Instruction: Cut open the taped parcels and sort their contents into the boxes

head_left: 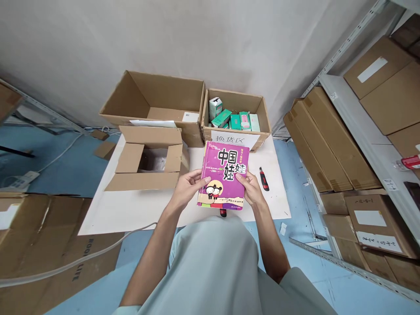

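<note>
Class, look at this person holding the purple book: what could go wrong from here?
1. The purple book, held at its sides by the left hand and right hand, might slip if either grip loosens.
2. The red-and-black cutter lies on the white table near the right hand and could be brushed; whether its blade is out is unclear.
3. The open carton's flaps stick out and might catch a sleeve.

Bare left forearm (152, 258) and bare right forearm (271, 238) extended forward, angled inward, bare left hand (186, 187) closed in a grip, thumb uppermost, pointing inward, fingers partly hidden, bare right hand (252, 188) opposite, likewise gripping, thumb uppermost.
</note>
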`<state>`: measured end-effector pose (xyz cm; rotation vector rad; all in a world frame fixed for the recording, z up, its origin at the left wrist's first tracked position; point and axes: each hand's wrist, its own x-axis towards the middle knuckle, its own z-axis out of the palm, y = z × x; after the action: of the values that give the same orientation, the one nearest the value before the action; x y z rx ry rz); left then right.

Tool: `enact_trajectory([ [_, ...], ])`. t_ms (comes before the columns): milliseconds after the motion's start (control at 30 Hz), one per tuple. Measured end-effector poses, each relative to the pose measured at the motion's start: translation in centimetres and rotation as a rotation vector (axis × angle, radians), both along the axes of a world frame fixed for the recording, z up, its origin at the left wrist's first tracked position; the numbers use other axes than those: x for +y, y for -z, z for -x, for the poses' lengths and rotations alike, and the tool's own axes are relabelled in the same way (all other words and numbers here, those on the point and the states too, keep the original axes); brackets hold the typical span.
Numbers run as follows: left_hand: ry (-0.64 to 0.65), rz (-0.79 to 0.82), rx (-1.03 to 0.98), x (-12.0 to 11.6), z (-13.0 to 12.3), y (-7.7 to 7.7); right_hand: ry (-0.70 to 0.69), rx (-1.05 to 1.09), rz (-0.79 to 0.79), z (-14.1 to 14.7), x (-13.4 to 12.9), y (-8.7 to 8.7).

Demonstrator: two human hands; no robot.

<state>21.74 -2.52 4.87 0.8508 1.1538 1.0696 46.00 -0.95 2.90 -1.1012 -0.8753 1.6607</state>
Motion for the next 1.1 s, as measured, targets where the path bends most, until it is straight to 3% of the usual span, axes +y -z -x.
enact_trajectory([
  [233, -0.05, -0.049, -0.013, 0.5, 0.5, 0.6, 0.008, -0.066, -0.08, 0.1, 0.4, -0.6],
  [467, -0.125, -0.449, 0.211, 0.6, 1.9, -1.3, -0.07, -0.243, -0.422, -0.8, 0.5, -3.6],
  [667, -0.206, -0.628, 0.255, 0.4, 2.1, -2.2, -0.095, -0.239, -0.529, -0.9, 0.5, -2.9],
  [800, -0.25, -0.597, 0.256, 0.3, 2.1, -2.0, -0.06, -0.274, -0.574, -1.0, 0.3, -2.2],
  [967, -0.296, -0.444, 0.206, 0.5, 2.6, -0.4, 0.042, -0.392, -0.519, -1.0, 0.0, -1.3],
  [1100, -0.145, -0.33, 0.261, 0.4, 3.4, 0.2, 0.109, -0.4, -0.439, -0.6, -0.4, -0.8],
])
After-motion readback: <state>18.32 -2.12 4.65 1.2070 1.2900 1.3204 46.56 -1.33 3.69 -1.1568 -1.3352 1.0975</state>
